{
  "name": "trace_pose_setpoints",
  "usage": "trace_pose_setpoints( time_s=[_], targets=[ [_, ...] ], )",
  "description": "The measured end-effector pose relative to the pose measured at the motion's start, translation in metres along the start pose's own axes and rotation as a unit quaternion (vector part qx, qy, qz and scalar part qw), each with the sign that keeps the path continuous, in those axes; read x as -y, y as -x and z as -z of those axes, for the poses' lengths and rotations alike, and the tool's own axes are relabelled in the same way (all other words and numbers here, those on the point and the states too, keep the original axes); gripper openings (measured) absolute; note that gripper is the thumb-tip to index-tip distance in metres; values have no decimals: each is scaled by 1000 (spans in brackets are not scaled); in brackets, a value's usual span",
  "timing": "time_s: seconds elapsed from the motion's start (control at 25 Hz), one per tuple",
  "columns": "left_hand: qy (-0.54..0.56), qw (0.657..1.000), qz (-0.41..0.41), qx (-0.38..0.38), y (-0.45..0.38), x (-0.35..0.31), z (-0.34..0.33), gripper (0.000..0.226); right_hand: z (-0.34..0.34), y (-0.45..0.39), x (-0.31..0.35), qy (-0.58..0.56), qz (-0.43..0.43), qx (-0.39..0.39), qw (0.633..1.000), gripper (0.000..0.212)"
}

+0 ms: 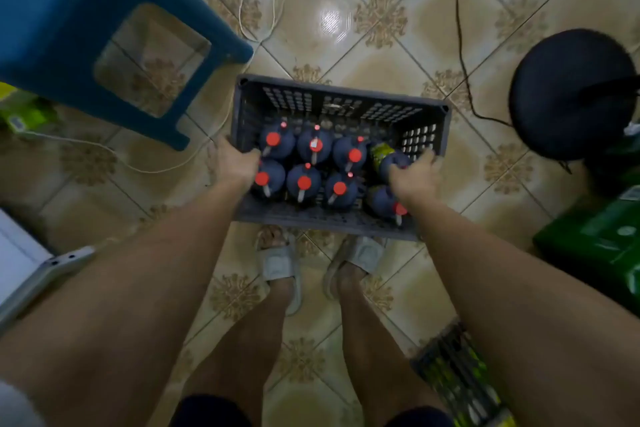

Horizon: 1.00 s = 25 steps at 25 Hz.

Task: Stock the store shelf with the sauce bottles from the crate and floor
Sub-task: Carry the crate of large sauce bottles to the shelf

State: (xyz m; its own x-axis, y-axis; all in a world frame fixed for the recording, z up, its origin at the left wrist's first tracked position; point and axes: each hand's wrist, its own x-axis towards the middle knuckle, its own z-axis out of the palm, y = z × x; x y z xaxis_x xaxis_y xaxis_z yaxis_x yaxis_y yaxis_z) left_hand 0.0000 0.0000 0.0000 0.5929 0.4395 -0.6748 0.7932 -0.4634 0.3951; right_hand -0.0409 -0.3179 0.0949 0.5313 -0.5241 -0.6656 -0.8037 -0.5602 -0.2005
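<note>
A dark grey slatted crate [341,99] stands on the tiled floor in front of my feet. Several dark sauce bottles with red caps [304,183] stand upright in two rows inside it. At the right end one sauce bottle [383,155] leans over and shows its yellow-green label. My left hand [236,163] grips the crate's left rim, thumb outside and fingers inside next to a bottle. My right hand [415,176] reaches into the crate's right end and closes over the top of the leaning bottle, hiding its cap.
A blue plastic stool [86,28] stands at the back left and a round black stool [571,94] at the right. Green cartons [595,246] sit at the right edge. Cables [462,45] run over the floor behind the crate. A second crate [457,378] lies near my right leg.
</note>
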Motion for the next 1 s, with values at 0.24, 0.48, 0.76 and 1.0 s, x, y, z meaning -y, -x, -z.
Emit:
trace_pose_setpoints(
  time_s=[0.24,0.48,0.76,1.0],
  targets=[
    [45,998,27,-34,-17,-14,-16,61,-32,-62,-51,-78,-108,-109,985,73],
    [80,997,12,6,-37,-12,-19,29,-31,-116,-76,-253,-143,-38,956,40],
    [91,991,32,91,-27,-26,-1,64,-19,-111,-72,-288,-146,25,946,68],
    [89,991,48,89,4,-37,25,65,15,-86,-60,-220,-115,70,966,67]
  ],
)
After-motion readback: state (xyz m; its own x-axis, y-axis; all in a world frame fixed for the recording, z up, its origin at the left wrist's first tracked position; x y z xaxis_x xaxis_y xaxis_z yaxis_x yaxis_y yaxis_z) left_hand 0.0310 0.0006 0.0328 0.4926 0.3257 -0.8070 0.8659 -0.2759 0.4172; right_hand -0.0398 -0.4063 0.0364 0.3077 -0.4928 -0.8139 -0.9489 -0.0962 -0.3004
